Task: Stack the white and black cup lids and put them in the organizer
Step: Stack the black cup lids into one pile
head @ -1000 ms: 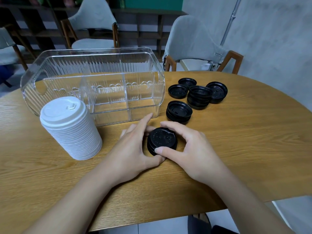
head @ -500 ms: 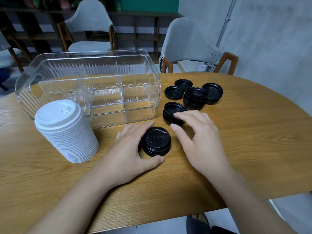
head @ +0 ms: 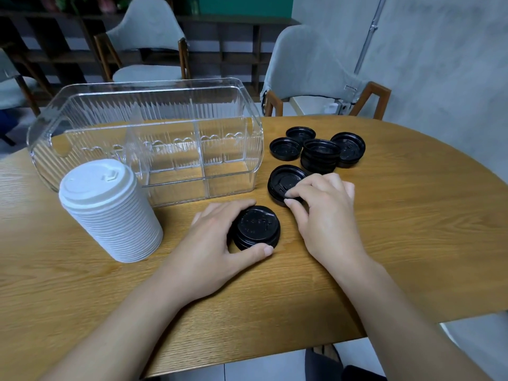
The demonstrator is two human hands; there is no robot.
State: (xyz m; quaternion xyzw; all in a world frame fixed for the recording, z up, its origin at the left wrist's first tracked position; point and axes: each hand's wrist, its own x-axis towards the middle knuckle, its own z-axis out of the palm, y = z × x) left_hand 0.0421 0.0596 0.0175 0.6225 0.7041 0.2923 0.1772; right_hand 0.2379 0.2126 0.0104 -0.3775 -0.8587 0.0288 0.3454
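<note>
The clear organizer [head: 148, 138] stands on the wooden bench [head: 412, 243], and everything else is placed by it. Just in front of its left end stands a tall stack of white lids [head: 110, 210], right side up, close to the organizer's front wall. In front of its right end the left hand [head: 211, 243] grips a short stack of black lids [head: 258, 228]: the thumb curls round the near edge and the fingers [head: 220, 210] wrap the far side, so the stack sits pinched between them on the bench. Just right of the organizer's right front corner lies a second low black stack [head: 283, 181], upside down. The right hand [head: 324, 213] reaches over it, its fingers curled onto the near rim and its thumb at the edge, pinching that stack. Further back, right of the organizer's right end, sits a cluster of black lids [head: 320, 152]: a taller upturned pile in the middle with three lower ones round it. Grey chairs [head: 308, 67] stand beyond the bench behind the organizer.
</note>
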